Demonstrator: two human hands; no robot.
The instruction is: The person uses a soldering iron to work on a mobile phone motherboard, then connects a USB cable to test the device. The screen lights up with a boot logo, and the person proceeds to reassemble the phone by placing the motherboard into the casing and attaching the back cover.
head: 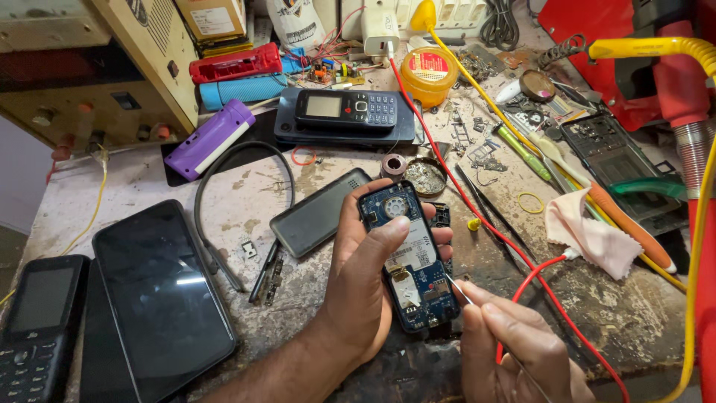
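Low in the centre of the frame, the left hand [365, 276] is wrapped around a small opened mobile phone with a bare blue circuit board [409, 257], thumb pressed across the board's middle, fingers clamped behind it. The right hand [514, 347], at the lower right, pinches a thin silvery metal probe [456, 287] whose tip touches the board's right edge near its lower half. The phone's back cover is already off and the board lies exposed; the work on it looks underway, and nothing is reassembled yet.

Just left of the held phone lies a grey flat phone cover [317, 216]. A red wire [477, 209] runs diagonally past the right hand. Further left sits a large black smartphone [160, 295]. At upper centre a black keypad phone [347, 110] rests on a dark slab, and a pink cloth [589, 231] lies at the right of the worn workbench [634, 313].
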